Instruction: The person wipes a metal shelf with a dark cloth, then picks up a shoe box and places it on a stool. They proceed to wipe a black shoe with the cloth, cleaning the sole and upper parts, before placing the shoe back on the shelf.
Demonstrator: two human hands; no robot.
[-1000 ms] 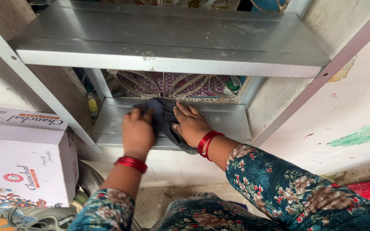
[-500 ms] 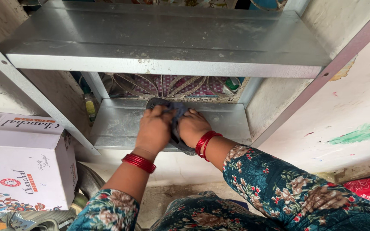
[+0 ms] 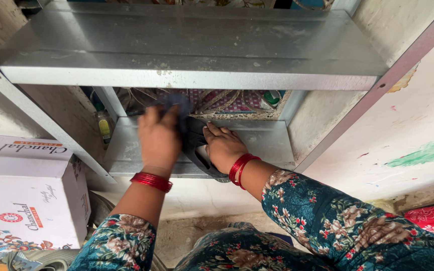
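Two shelves: grey metal upper shelf (image 3: 192,45) above, lower shelf (image 3: 262,143) beneath, as before.
Box: white printed carton (image 3: 23,195) at left, unmoved.
Sandal: dark sandal (image 3: 197,150) lies on the lower shelf, overhanging its front edge.
Right hand (image 3: 223,146): flat, fingers spread, pressing the sandal; unchanged.
Left hand (image 3: 160,138): closed around a dark cloth (image 3: 174,104), now lifted off the sandal toward the back grille.
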